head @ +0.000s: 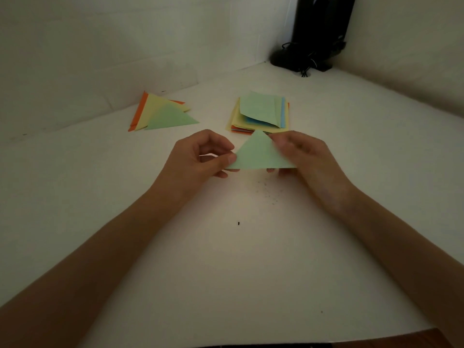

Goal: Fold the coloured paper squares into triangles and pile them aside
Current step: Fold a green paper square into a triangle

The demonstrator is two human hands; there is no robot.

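Far left beyond the fingers (222,144), pile of folded triangles (163,114) on counter (226,259). Nearer, fingers of left hand (198,160) clamped on left corner of green triangle (258,155); blurred fingers of right hand (305,156) clamped on its right edge. Just behind the fingers, stack of paper squares (261,113).

One view on record: a wide-angle camera worn at the person's head, facing forward and down across the white table (238,272) toward the far corner, where two walls (125,41) meet behind a black stand (321,28). It sits near the work: the left hand (195,159) and right hand (308,159), holding a green triangle (258,156) between them, lie just above frame centre, and the table's near edge runs along the bottom margin.
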